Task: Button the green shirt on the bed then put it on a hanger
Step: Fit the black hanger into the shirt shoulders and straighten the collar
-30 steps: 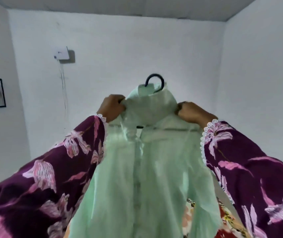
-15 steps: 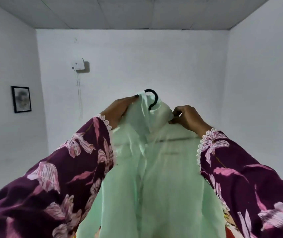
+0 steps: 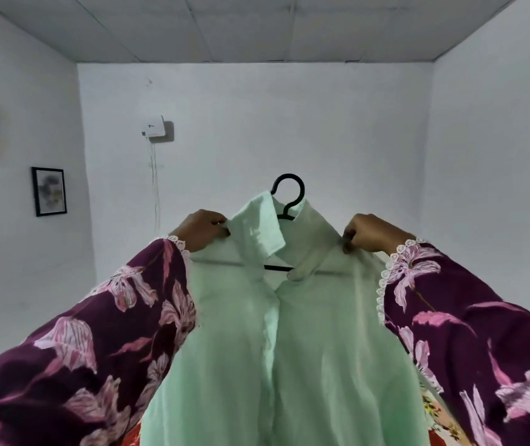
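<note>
The pale green shirt (image 3: 289, 342) hangs in front of me on a black hanger (image 3: 290, 194), whose hook sticks up above the collar. Part of the hanger's bar shows dark through the neck opening. The front placket runs closed down the middle. My left hand (image 3: 204, 233) pinches the shirt's left shoulder beside the collar. My right hand (image 3: 371, 233) grips the right shoulder. Both hands hold the shirt up at about chest height, with the collar standing up between them.
White walls and a panelled ceiling surround me. Two framed pictures (image 3: 48, 191) hang on the left wall. A small white box (image 3: 153, 127) with cables sits on the far wall. A floral bedsheet (image 3: 434, 410) shows at the bottom right.
Both hands slid outward from the collar to the shoulders. The shirt now hangs squarer on the hanger, and the view tilted up to show more ceiling.
</note>
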